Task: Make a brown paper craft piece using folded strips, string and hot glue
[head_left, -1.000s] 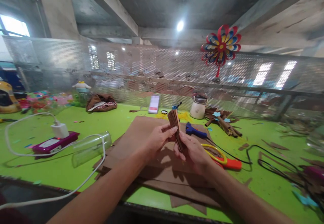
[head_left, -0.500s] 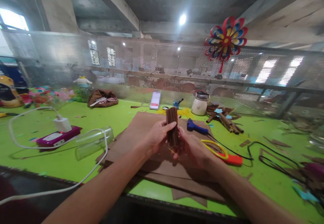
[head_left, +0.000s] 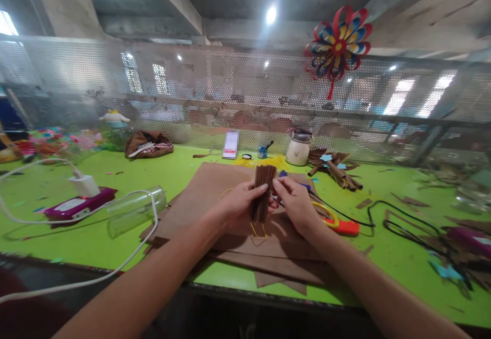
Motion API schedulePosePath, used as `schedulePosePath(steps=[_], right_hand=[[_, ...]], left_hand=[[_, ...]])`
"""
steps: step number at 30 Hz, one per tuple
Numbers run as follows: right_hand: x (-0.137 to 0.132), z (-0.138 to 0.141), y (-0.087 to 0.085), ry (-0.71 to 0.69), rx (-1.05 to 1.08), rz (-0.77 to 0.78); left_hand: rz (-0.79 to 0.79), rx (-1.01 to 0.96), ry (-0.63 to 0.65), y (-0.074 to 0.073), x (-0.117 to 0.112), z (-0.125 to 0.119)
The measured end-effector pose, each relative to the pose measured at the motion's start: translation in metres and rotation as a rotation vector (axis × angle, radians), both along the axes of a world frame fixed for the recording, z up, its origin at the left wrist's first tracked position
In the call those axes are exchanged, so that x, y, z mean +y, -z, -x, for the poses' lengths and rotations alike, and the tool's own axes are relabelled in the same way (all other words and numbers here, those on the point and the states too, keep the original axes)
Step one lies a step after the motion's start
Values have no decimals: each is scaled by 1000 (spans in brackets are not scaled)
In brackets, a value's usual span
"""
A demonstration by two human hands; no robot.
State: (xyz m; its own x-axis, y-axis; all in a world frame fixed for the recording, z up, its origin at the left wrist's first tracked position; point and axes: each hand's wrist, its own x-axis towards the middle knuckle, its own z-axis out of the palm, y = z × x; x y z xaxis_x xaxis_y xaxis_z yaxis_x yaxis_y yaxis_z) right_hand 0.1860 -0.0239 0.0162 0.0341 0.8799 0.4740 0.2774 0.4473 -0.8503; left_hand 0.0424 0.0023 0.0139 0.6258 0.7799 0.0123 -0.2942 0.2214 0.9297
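Since half a second ago my right hand (head_left: 295, 203) has climbed from under the pleated brown paper bundle (head_left: 263, 188) to its upper right edge, and the bundle now leans slightly right. My left hand (head_left: 238, 203) pinches the bundle's middle between thumb and fingers. The right fingertips touch its side, but I cannot tell whether they clamp it. I hold it just above the stacked brown paper sheets (head_left: 215, 185) on the green table (head_left: 172, 175), with a thin yellow thread (head_left: 256, 230) dangling beneath.
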Motion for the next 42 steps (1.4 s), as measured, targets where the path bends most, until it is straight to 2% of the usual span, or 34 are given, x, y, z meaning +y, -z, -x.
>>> schedulePosePath(steps=[6, 12, 19, 22, 24, 27, 30, 33, 39, 42], right_hand=[[-3, 6, 0, -31, 156, 85], [1, 5, 6, -132, 287, 166], [3, 2, 9, -158, 261, 151], [5, -1, 11, -150, 183, 109], [7, -3, 12, -130, 90, 20], [7, -6, 10, -51, -90, -207], [5, -11, 5, -18, -264, -392], [4, -13, 1, -27, -338, -445], [3, -8, 5, 6, -277, -367], [2, -3, 8, 36, -319, -374]], left_hand=[[13, -37, 26, 4, 3, -1], [28, -46, 2, -1, 0, 0], [-32, 22, -27, -3, -4, -1], [-217, 95, -110, -1, -4, -4], [-469, 207, -260, -2, -5, -5], [-843, 376, -438, -4, -5, -3], [-969, 422, -451, -6, -1, 2], [-915, 363, -415, -6, 2, 4], [-479, 210, -167, -4, -4, -3], [-442, 238, -212, -3, -7, -8]])
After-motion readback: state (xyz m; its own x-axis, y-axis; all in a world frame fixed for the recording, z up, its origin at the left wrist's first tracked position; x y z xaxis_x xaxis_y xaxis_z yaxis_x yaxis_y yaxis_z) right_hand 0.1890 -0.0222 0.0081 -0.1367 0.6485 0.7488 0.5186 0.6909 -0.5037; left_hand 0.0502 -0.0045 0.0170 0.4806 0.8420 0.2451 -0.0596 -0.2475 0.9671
